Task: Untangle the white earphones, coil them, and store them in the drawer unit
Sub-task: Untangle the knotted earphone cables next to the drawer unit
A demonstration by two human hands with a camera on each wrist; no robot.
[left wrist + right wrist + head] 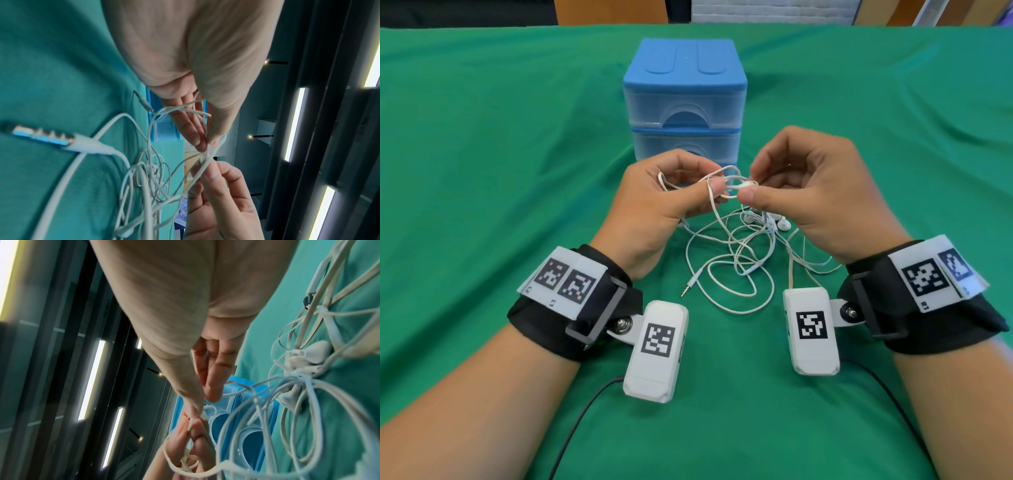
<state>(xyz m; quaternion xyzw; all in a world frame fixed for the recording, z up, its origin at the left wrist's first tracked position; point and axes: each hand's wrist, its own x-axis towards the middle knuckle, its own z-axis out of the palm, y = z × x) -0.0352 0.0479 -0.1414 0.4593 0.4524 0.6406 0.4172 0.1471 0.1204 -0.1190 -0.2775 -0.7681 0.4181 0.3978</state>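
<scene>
The white earphones (739, 263) lie in a tangle on the green cloth (500, 171), with the jack plug (690, 286) pointing toward me and the earbuds (767, 221) under my right hand. Both hands hover over the tangle in front of the blue drawer unit (685, 78), whose drawers are closed. My left hand (717, 181) pinches looped cable between thumb and fingers. My right hand (750, 185) pinches a small white piece of the cable right beside it. The left wrist view shows the two pinches (207, 146) almost touching; the right wrist view shows the earbuds (314, 352) hanging in the knot.
The green cloth covers the whole table. Black cables from the wrist cameras trail toward me at the bottom (582, 411). Wooden furniture stands beyond the table's far edge (609, 12).
</scene>
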